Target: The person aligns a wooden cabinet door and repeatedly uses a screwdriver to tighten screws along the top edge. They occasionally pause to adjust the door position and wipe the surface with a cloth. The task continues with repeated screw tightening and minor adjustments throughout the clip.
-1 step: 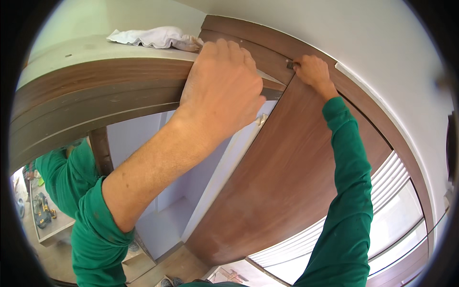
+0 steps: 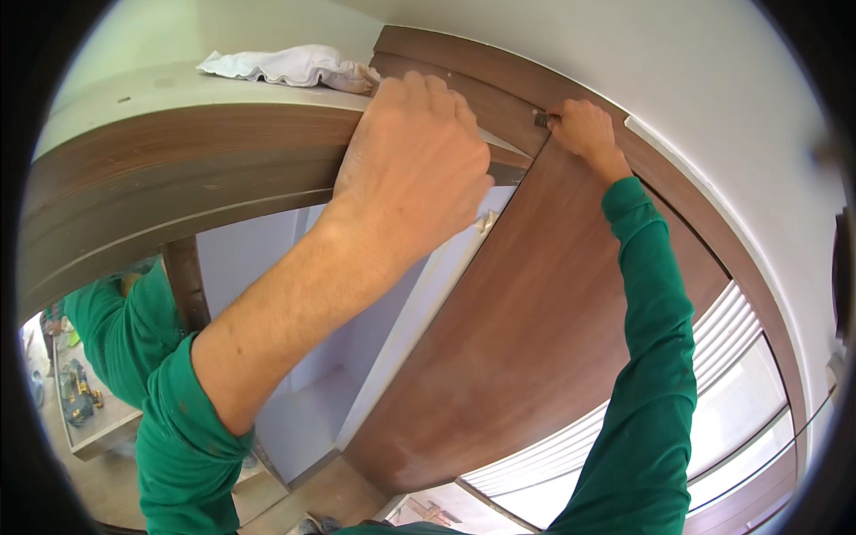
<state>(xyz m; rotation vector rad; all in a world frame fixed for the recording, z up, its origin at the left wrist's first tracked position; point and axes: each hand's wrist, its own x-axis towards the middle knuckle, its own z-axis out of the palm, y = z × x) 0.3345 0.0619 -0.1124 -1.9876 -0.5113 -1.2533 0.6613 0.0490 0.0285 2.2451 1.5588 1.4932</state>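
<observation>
My left hand [image 2: 415,165] is closed, knuckles up, at the right end of the brown cabinet top rail [image 2: 196,143]. Its curled fingers are mostly hidden from view, so I cannot make out what they hold. Higher and farther right, my right hand [image 2: 584,129] pinches a small dark piece [image 2: 541,119] at the upper corner of a large brown wooden panel [image 2: 499,321]. The piece lies against the brown top board [image 2: 446,76]. A crumpled white cloth [image 2: 290,65] rests on the cabinet top, its brownish end next to my left hand.
Below the rail is the cabinet's pale interior [image 2: 330,383]. A white wall [image 2: 713,80] curves along the right side. Low at the left, a dark power tool [image 2: 76,401] lies on a light board. White slatted strips [image 2: 544,450] border the panel's lower end.
</observation>
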